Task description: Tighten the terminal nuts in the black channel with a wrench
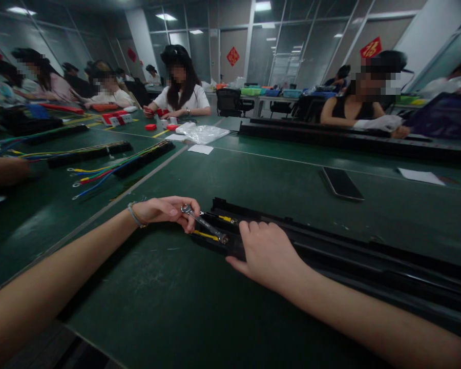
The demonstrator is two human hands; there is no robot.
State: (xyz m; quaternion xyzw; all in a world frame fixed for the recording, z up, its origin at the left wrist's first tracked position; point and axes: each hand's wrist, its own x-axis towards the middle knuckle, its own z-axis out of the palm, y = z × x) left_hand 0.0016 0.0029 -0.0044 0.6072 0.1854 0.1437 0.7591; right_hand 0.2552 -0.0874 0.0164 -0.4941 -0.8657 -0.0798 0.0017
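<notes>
A silver combination wrench (205,224) is held at one end by the curled fingers of my left hand (172,212). Its other end sits on a nut or bolt inside a long black channel (330,251). Yellow-sleeved cable ends (206,235) lie in the channel beside the wrench. My right hand (271,251) is closed over the channel, just right of the wrench's far end, with its thumb on the near side. Whatever lies under my right palm is hidden.
A phone (341,183) lies beyond the channel. To the left are black strips with coloured wires and ring terminals (96,177). A plastic bag (205,133) and red parts (150,127) sit farther back. Co-workers sit across the green table (138,287); a blurred hand (3,171) shows at left.
</notes>
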